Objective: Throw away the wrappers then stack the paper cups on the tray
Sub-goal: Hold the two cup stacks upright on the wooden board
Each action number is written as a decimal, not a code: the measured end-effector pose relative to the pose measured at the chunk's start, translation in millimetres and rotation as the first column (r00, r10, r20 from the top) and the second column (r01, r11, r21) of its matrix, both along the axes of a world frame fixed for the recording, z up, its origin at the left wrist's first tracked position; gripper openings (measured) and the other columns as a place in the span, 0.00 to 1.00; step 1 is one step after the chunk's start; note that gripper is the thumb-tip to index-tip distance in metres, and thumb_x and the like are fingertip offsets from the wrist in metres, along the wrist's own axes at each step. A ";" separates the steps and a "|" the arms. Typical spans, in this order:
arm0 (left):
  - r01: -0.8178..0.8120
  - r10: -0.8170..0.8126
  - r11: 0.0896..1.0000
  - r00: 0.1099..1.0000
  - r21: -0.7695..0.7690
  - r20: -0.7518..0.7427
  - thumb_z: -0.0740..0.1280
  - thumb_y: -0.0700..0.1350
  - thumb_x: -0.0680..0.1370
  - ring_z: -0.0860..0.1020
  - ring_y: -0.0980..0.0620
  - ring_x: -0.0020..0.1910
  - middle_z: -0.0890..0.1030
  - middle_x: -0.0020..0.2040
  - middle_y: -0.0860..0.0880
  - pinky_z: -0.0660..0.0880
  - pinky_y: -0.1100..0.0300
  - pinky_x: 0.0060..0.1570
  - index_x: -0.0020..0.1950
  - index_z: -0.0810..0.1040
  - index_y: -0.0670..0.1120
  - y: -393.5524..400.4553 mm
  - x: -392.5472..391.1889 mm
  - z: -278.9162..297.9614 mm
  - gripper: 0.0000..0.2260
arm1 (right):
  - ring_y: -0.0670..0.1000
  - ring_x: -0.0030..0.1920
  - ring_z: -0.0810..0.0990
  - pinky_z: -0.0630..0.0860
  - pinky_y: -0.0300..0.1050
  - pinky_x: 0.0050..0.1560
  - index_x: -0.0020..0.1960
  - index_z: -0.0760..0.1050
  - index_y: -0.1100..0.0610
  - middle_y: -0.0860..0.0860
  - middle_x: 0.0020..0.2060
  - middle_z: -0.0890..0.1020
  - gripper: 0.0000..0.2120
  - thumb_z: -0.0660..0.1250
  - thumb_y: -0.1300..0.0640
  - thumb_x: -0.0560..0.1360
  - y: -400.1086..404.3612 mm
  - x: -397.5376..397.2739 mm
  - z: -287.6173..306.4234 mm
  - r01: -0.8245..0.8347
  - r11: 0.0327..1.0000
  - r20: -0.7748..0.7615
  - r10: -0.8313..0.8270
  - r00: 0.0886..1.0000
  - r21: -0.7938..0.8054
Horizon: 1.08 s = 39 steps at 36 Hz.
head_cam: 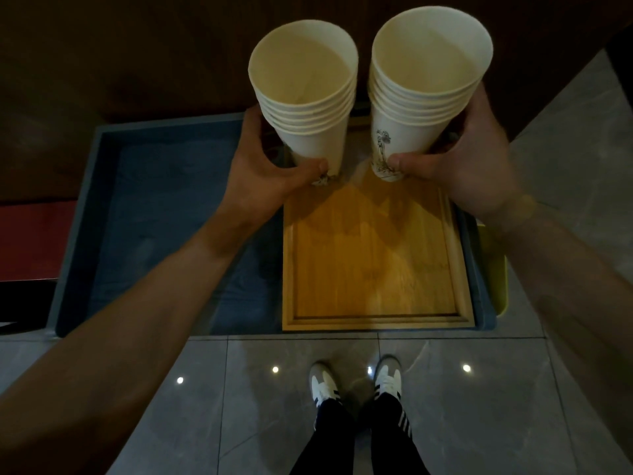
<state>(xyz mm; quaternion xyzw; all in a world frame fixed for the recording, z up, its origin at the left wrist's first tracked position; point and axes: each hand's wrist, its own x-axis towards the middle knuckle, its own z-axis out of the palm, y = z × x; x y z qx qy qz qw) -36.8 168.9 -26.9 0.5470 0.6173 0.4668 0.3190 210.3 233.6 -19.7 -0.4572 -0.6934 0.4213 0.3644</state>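
Two stacks of several nested white paper cups are held upright over the far end of a wooden tray (370, 262). My left hand (260, 169) grips the left cup stack (305, 97) near its base. My right hand (462, 166) grips the right cup stack (424, 73) low down; that stack has a small dark drawing on its side. The cup bases hover at or just above the tray's far edge; I cannot tell if they touch it. The tray's wooden floor is bare. No wrappers are visible.
The tray lies on the right part of a large blue bin-like surface (164, 217) with a raised grey rim. A yellow-green container edge (496, 269) shows to its right. Dark wooden furniture lies behind. Grey tiled floor and my two shoes (356, 382) are below.
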 end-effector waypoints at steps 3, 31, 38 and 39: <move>-0.023 0.023 1.000 1.000 0.011 0.005 0.79 0.43 0.68 0.72 0.52 0.68 0.73 0.67 0.48 0.73 0.51 0.67 0.69 0.62 0.51 2.3 -1.2 -0.2 0.36 | 0.43 0.68 0.69 0.72 0.49 0.67 0.73 0.58 0.50 0.42 0.66 0.71 0.44 0.79 0.51 0.64 1.9 -1.2 0.7 0.028 0.999 0.009 -0.028 1.000 0.020; -0.066 0.067 0.998 0.996 0.025 -0.050 0.79 0.46 0.69 0.72 0.67 0.61 0.72 0.60 0.62 0.71 0.75 0.55 0.67 0.61 0.53 23.0 -8.0 -5.7 0.34 | 0.36 0.64 0.64 0.62 0.18 0.54 0.75 0.54 0.55 0.44 0.68 0.68 0.47 0.78 0.51 0.65 22.7 6.1 -1.0 0.112 0.990 0.117 -0.121 0.986 0.080; -0.071 0.074 0.997 0.993 0.027 -0.090 0.78 0.47 0.69 0.72 0.67 0.61 0.72 0.60 0.62 0.71 0.74 0.57 0.68 0.61 0.53 22.2 -8.8 -6.9 0.34 | 0.33 0.62 0.62 0.60 0.15 0.53 0.75 0.53 0.56 0.48 0.70 0.68 0.47 0.78 0.52 0.66 21.5 4.6 -0.4 0.110 0.989 0.135 -0.123 0.983 0.103; -0.074 0.076 0.997 0.993 0.026 -0.092 0.78 0.48 0.69 0.72 0.68 0.61 0.71 0.60 0.63 0.71 0.74 0.57 0.67 0.61 0.53 21.9 -8.7 -6.8 0.34 | 0.33 0.62 0.62 0.60 0.16 0.54 0.75 0.53 0.56 0.48 0.70 0.68 0.47 0.78 0.52 0.66 21.3 4.3 -0.7 0.110 0.989 0.133 -0.123 0.983 0.102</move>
